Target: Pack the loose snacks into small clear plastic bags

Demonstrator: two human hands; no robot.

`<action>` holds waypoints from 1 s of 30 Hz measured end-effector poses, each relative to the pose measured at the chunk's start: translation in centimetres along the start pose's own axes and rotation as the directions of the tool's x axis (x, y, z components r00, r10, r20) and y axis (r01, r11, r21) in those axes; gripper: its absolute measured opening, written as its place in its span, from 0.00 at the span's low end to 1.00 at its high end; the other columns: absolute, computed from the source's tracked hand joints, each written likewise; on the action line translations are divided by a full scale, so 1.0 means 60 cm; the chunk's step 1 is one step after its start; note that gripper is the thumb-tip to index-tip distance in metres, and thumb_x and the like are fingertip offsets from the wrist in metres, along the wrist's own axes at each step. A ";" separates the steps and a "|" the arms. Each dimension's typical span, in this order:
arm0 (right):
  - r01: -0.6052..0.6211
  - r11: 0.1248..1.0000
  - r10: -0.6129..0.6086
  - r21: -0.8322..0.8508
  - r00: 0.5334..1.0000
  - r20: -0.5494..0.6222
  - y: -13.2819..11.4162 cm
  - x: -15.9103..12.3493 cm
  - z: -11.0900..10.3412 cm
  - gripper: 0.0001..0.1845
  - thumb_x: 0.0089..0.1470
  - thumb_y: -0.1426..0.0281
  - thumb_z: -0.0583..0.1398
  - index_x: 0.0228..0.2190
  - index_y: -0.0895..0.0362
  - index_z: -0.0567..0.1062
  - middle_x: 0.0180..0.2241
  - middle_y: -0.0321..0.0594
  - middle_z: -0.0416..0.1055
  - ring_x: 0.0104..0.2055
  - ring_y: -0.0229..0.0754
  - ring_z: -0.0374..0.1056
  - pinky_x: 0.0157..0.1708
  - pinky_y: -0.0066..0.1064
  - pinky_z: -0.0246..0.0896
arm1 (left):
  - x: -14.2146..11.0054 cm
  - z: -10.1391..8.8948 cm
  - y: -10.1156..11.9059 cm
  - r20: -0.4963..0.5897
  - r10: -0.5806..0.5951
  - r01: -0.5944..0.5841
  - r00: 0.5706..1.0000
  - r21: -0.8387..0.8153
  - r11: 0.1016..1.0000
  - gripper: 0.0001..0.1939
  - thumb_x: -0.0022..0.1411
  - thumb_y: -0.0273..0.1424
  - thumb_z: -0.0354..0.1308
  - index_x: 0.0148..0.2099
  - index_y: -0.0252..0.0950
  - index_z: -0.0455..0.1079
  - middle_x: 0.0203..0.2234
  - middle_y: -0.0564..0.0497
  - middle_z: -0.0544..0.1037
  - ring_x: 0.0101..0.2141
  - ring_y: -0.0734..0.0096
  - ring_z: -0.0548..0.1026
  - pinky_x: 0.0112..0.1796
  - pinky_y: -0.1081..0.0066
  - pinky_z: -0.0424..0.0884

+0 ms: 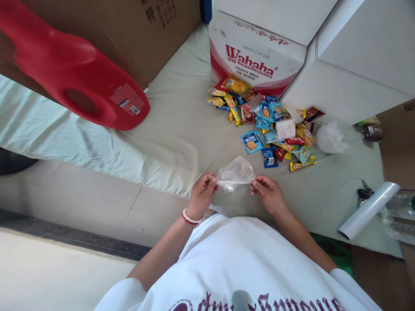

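Observation:
A clear plastic bag [236,170] is stretched between my two hands, close in front of my body. My left hand [204,190], with a beaded bracelet at the wrist, pinches one corner of it. At the opposite corner my right hand [267,192] grips the plastic between thumb and fingers. Just beyond the bag lies a heap of small wrapped snacks [266,114] in blue, yellow and red packets. One blue biscuit packet [252,142] sits at the near side of the heap. A crumpled clear plastic bag [331,137] rests to its right.
A white Wahaha carton [256,54] stands behind the snacks, beside white boxes [366,56]. On the left are a large red jug [78,73] and a brown carton [116,34]. A plastic roll [369,209], scissors [365,192] and a clear bottle [400,207] lie at the right edge.

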State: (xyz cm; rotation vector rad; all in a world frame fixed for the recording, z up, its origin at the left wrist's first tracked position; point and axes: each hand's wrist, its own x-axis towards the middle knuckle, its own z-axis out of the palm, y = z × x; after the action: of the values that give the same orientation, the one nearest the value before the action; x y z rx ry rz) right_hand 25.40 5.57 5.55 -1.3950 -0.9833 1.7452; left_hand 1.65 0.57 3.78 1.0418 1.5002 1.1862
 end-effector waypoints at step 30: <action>0.034 0.996 -0.027 -0.081 0.996 0.090 -0.127 0.010 -0.020 0.20 0.43 0.54 0.71 0.26 0.53 0.71 0.34 0.38 0.76 0.29 0.41 0.72 0.24 0.31 0.68 | 0.077 0.063 0.076 0.265 -0.019 0.048 0.964 -0.105 0.993 0.15 0.55 0.43 0.65 0.36 0.36 0.72 0.29 0.52 0.76 0.31 0.69 0.73 0.36 0.70 0.68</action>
State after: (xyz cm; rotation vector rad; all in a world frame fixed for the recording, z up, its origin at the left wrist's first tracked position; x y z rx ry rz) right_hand 26.90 9.91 11.79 -1.3561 -1.1306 1.7747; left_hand 4.68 6.59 7.15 1.0497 1.2259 1.0488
